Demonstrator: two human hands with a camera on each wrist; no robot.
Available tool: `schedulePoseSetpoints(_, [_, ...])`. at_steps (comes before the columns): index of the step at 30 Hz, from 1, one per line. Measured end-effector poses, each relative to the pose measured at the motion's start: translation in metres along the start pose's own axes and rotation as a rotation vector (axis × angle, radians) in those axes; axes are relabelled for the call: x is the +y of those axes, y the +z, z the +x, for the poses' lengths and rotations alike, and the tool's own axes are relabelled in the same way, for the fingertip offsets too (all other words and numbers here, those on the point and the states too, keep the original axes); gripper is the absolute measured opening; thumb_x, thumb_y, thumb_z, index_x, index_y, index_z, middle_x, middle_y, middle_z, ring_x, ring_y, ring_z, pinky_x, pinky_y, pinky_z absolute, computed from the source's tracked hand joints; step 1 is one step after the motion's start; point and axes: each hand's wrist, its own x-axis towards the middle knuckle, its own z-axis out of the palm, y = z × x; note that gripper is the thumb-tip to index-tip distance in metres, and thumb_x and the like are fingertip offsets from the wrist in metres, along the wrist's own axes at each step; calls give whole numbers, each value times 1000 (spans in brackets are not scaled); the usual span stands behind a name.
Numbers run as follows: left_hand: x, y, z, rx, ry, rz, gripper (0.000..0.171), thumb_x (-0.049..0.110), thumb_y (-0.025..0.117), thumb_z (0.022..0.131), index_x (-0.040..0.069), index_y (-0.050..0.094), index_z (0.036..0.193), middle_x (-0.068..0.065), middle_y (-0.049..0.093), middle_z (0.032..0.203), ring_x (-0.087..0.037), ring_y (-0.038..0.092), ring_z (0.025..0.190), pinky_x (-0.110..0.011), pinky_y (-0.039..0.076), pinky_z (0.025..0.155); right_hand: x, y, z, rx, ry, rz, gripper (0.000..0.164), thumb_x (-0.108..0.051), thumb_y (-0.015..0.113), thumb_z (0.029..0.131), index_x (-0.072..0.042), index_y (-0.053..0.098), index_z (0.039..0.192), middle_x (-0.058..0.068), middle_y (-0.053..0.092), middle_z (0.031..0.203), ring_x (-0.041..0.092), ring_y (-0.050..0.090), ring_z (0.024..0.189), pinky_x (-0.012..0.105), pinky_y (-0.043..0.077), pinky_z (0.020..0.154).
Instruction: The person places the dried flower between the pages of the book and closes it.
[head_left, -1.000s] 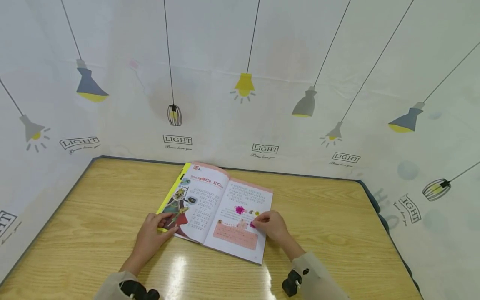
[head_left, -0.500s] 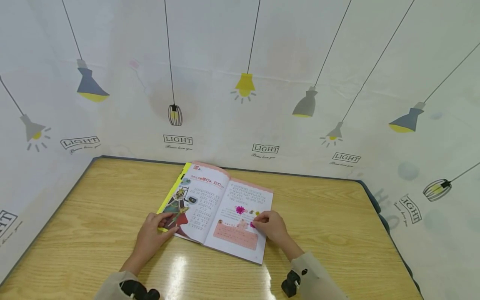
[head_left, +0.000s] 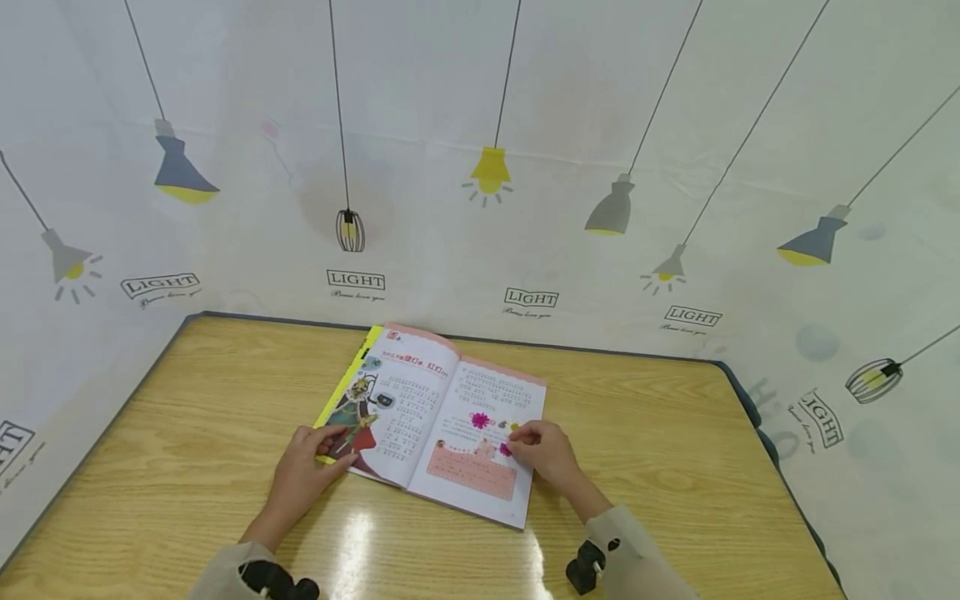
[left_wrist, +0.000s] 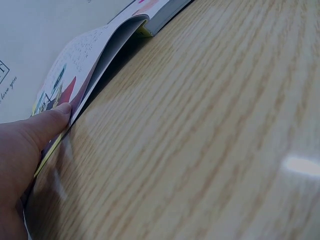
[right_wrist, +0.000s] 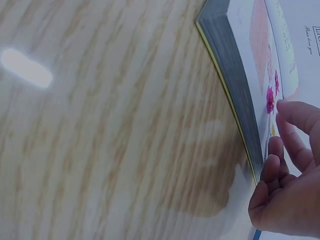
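Note:
An open book [head_left: 420,408] lies slightly turned on the table, with a cartoon picture on its left page. My left hand [head_left: 300,467] rests at that page's lower left corner. In the left wrist view its thumb lies on the page [left_wrist: 80,60], which bows up a little from the table; its other fingers are mostly out of sight there. Beside the right page's outer edge is my right hand [head_left: 547,454], fingertips near the magenta flower pictures [head_left: 480,421]. In the right wrist view the fingers [right_wrist: 300,115] bend loosely at the book's edge, with nothing visible between them.
The wooden table [head_left: 645,450] has a dark rim and meets a pale backdrop [head_left: 420,100] printed with hanging lamps. Black devices [head_left: 585,567] are worn on both sleeves. Bright light reflections show on the tabletop near the front.

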Motion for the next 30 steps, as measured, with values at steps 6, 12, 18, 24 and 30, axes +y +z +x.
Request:
schedulePoseSetpoints(6, [-2, 2, -1, 26, 26, 4, 48, 20, 77, 74, 1, 60, 116, -8, 44, 89, -18, 48, 80, -37, 43, 73, 1, -8, -4, 6, -29, -25, 10, -8, 70, 79, -2, 67, 86, 3, 54, 74, 15, 46, 68, 26, 40, 59])
schedulePoseSetpoints(12, [-4, 3, -1, 29, 34, -1, 48, 20, 77, 74, 1, 60, 115, -7, 45, 89, -17, 49, 79, -37, 43, 72, 6, -13, -7, 20, -53, -30, 13, -8, 71, 77, -2, 68, 88, 3, 55, 76, 15, 47, 70, 27, 41, 63])
schedulePoseSetpoints(18, [-3, 2, -1, 25, 30, -5, 49, 20, 77, 75, 1, 60, 116, -8, 45, 89, -18, 49, 80, -38, 43, 72, 14, -14, -10, 11, -57, -27, 12, -8, 72, 78, -3, 68, 88, 4, 53, 79, 16, 46, 72, 28, 40, 65])
schedulePoseSetpoints(24, [-3, 2, 0, 22, 21, -7, 49, 23, 76, 75, 1, 60, 116, -8, 45, 90, -18, 49, 81, -38, 43, 73, 21, -17, -15, -10, -70, -4, 15, -9, 73, 77, -5, 67, 90, 6, 52, 85, 17, 44, 75, 29, 38, 67])
schedulePoseSetpoints(30, [-2, 2, 0, 18, 20, -11, 50, 25, 76, 76, 2, 59, 117, -8, 45, 91, -18, 49, 81, -38, 43, 73, 25, -18, -17, -21, -70, 36, 17, -11, 73, 77, -6, 67, 93, 6, 52, 87, 18, 44, 77, 30, 38, 68])
